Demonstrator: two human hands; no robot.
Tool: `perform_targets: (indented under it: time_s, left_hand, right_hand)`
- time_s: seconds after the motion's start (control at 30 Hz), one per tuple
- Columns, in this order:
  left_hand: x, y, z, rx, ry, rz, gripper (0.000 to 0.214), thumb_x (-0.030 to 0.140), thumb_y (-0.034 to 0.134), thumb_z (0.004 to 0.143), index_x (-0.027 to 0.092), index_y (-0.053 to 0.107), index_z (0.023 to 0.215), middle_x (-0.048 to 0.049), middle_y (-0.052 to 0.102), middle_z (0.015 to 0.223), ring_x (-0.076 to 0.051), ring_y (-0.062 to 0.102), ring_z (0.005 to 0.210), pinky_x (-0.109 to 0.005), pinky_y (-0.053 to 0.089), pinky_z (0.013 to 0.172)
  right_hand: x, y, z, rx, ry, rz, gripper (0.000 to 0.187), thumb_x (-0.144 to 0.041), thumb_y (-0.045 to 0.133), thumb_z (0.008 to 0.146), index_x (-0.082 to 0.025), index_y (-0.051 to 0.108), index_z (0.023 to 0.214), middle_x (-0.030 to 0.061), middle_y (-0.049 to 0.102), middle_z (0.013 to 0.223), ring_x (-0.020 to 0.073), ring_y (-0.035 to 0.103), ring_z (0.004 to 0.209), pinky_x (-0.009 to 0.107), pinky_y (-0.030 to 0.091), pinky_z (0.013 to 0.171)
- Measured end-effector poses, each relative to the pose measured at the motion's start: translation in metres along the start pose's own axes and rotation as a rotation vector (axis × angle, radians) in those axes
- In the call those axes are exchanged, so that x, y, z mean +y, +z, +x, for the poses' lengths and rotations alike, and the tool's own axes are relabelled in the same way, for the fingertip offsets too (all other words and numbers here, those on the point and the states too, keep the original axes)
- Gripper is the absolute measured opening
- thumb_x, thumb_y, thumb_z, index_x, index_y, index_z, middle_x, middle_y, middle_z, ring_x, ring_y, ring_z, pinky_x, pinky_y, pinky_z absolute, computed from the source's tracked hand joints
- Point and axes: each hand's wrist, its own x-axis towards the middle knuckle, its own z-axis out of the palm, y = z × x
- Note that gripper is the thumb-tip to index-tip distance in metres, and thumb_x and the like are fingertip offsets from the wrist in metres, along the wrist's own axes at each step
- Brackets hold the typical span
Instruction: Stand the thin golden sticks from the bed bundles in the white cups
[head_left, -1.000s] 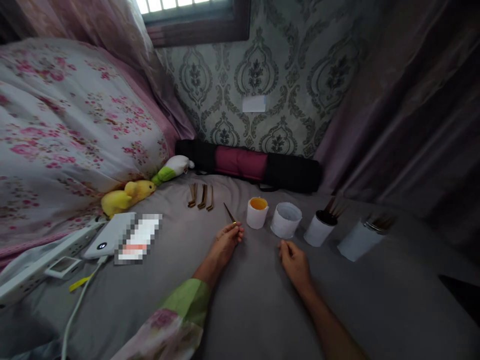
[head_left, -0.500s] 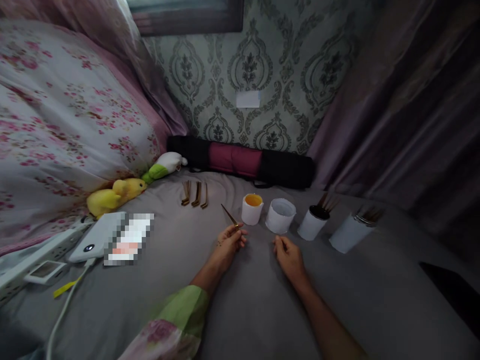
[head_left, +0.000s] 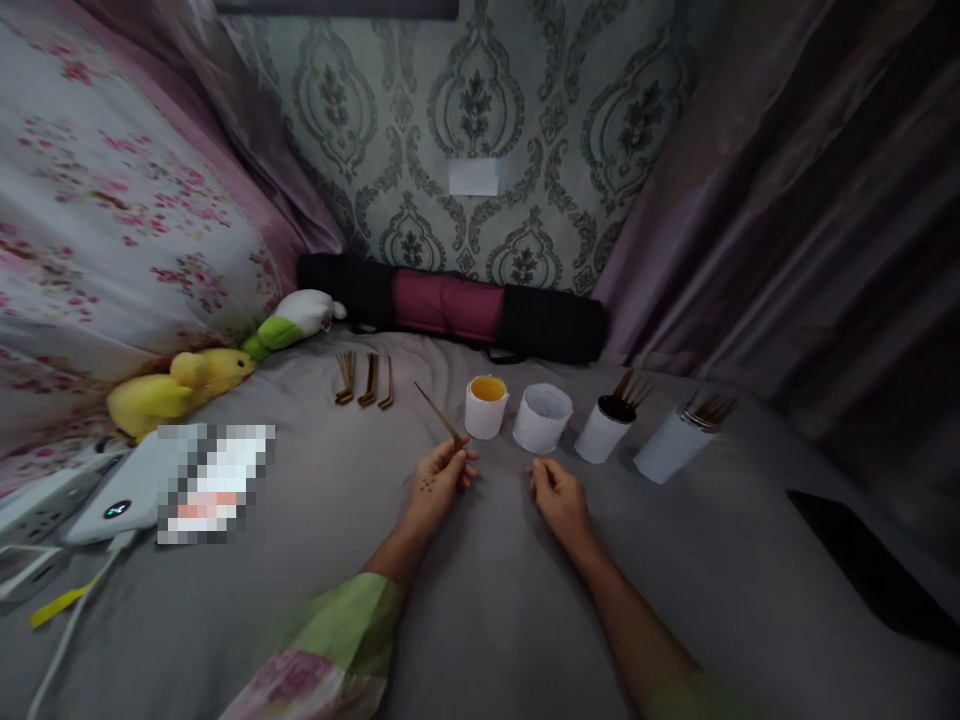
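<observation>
Left hand (head_left: 439,480) pinches a thin gold stick (head_left: 437,412) by its lower end, so the tip stands free, slanting toward 11 o'clock. Right hand (head_left: 559,495) rests loosely curled on the sheet (head_left: 480,620), seemingly empty. Cups (head_left: 541,418) are lined up from 12 to 2 o'clock, near both hands.

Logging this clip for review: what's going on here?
A person's hands rest on a grey bedsheet. The left hand pinches a thin gold tool, its tip pointing up and away. The right hand lies curled on the sheet beside it; nothing shows in it. Just beyond stand four white cups, one with yellow contents, two holding sticks. Three more gold tools lie further left.
</observation>
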Motion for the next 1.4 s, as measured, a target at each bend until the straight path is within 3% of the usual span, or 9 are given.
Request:
perform_targets:
  time_s: [0.2, 0.43, 0.83, 1.4]
  left_hand:
    - [-0.005, -0.003, 0.002, 0.031, 0.097, 0.115, 0.035, 0.033, 0.052, 0.074, 0.012, 0.056, 0.103, -0.0052, 0.062, 0.079, -0.01, 0.054, 0.057, -0.021, 0.04, 0.051]
    - [-0.012, -0.007, 0.0, 0.013, 0.205, 0.304, 0.034, 0.033, 0.047, 0.079, 0.016, 0.058, 0.106, -0.0051, 0.063, 0.084, -0.012, 0.055, 0.069, -0.025, 0.043, 0.066]
    - [-0.012, -0.008, -0.006, -0.003, 0.296, 0.378, 0.029, 0.028, 0.05, 0.077, 0.023, 0.063, 0.103, -0.006, 0.065, 0.094, -0.02, 0.056, 0.091, -0.032, 0.04, 0.085]
    - [-0.016, -0.011, -0.007, -0.104, 0.528, 0.681, 0.034, 0.017, 0.042, 0.08, 0.024, 0.059, 0.108, -0.0076, 0.062, 0.1, -0.02, 0.054, 0.094, -0.035, 0.04, 0.084]
  right_hand:
    - [0.001, -0.001, -0.001, -0.015, 0.009, 0.024, 0.039, -0.045, 0.035, 0.082, -0.015, 0.058, 0.071, 0.0008, 0.053, 0.053, 0.0119, 0.048, 0.049, 0.021, 0.035, 0.048]
    - [0.0, -0.001, -0.002, -0.01, -0.003, 0.038, 0.037, -0.043, 0.037, 0.083, -0.015, 0.057, 0.071, -0.0001, 0.051, 0.053, 0.0115, 0.048, 0.05, 0.021, 0.035, 0.05]
    - [-0.006, -0.003, -0.003, -0.033, 0.017, 0.072, 0.037, -0.044, 0.036, 0.083, -0.015, 0.057, 0.072, 0.0005, 0.051, 0.054, 0.0117, 0.048, 0.051, 0.021, 0.036, 0.048]
    - [-0.006, -0.005, -0.005, -0.04, 0.026, 0.093, 0.037, -0.044, 0.037, 0.083, -0.015, 0.059, 0.078, 0.0017, 0.055, 0.059, 0.0113, 0.05, 0.051, 0.021, 0.037, 0.047]
